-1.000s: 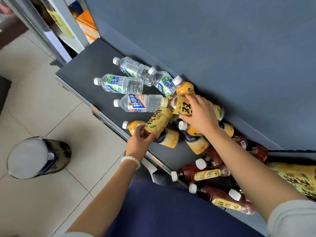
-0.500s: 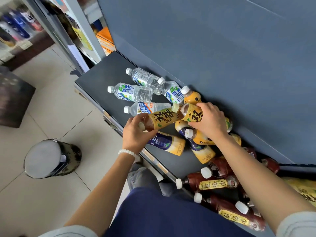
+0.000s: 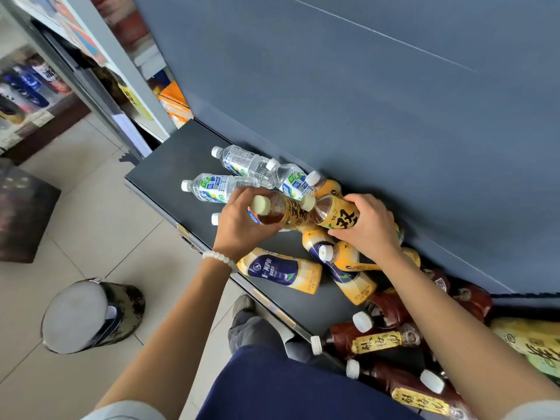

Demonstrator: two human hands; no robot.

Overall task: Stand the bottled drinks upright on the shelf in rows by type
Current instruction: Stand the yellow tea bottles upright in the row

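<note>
Bottles lie jumbled on a dark shelf [image 3: 169,177]. My left hand [image 3: 242,228] grips a yellow-labelled tea bottle [image 3: 281,212] near its neck, lifted off the shelf, cap pointing left. Beside it my right hand [image 3: 369,228] grips a second yellow tea bottle [image 3: 336,215]. Clear water bottles [image 3: 242,160] lie at the back left. Two yellow-and-blue milk tea bottles [image 3: 281,271] lie on their sides below my hands. Several dark red drink bottles [image 3: 378,341] lie at the right.
The blue back panel [image 3: 363,101] rises behind the shelf. A round stool [image 3: 88,316] stands on the tiled floor at the left, a dark box [image 3: 24,213] beyond it. Neighbouring shelving [image 3: 100,71] with goods stands at upper left. A yellow-green pack [image 3: 533,347] lies at far right.
Both hands have lifted their yellow tea bottles off the pile. The left hand's bottle swung up and left, cap now toward the camera. The view has moved closer.
</note>
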